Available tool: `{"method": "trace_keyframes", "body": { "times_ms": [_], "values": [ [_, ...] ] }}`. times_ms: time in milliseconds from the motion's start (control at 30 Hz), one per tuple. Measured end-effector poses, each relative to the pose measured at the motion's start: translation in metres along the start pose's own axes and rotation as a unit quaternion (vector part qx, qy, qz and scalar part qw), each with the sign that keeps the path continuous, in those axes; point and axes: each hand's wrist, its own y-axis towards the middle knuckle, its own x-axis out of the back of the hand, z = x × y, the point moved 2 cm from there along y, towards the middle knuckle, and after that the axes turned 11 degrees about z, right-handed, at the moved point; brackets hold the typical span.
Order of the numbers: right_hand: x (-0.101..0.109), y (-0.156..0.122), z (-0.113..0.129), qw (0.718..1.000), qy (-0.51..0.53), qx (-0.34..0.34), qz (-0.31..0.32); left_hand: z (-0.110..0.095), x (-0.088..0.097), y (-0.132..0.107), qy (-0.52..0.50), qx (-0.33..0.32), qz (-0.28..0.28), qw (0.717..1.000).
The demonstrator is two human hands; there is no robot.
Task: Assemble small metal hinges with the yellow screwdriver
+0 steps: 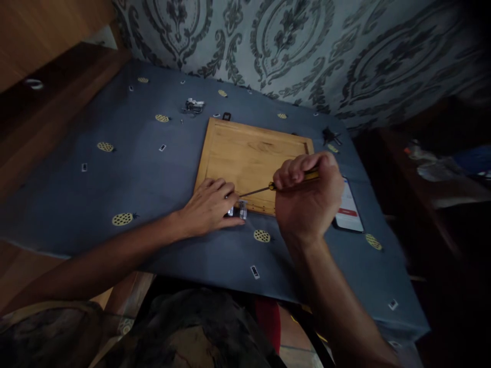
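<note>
A wooden cabinet door with a raised frame lies flat on the blue tablecloth. At its near edge my left hand pinches a metal hinge between thumb and fingers, the palm side resting low against the wood. My right hand is wrapped round the yellow-and-black handle of a screwdriver. Its shaft points left, and the tip is beside the hinge, close to my left fingertips. Whether the tip sits in a screw cannot be made out.
Another metal hinge lies at the back left of the table. A phone with a lit screen is right of my right hand. Small black objects lie behind the door and at the back right. A patterned wall borders the back.
</note>
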Motion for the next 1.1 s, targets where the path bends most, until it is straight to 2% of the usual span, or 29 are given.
{"method": "trace_keyframes", "body": {
  "times_ms": [133, 300, 900, 1100],
  "values": [
    [0.003, -0.006, 0.003, 1.000, 0.002, -0.025, -0.002, 0.000, 0.001, 0.000, 0.010, 0.001, 0.003, 1.000],
    [0.000, -0.013, 0.007, 0.999, 0.028, -0.006, 0.021, 0.000, 0.000, 0.000, 0.009, 0.008, 0.000, 1.000],
    [-0.018, -0.011, 0.004, 1.000, 0.031, 0.000, 0.005, 0.000, -0.003, 0.000, 0.016, 0.005, -0.006, 1.000],
    [-0.023, -0.014, 0.003, 0.999, 0.024, -0.008, 0.038, 0.000, -0.001, 0.000, 0.018, 0.003, -0.001, 1.000]
  ]
}}
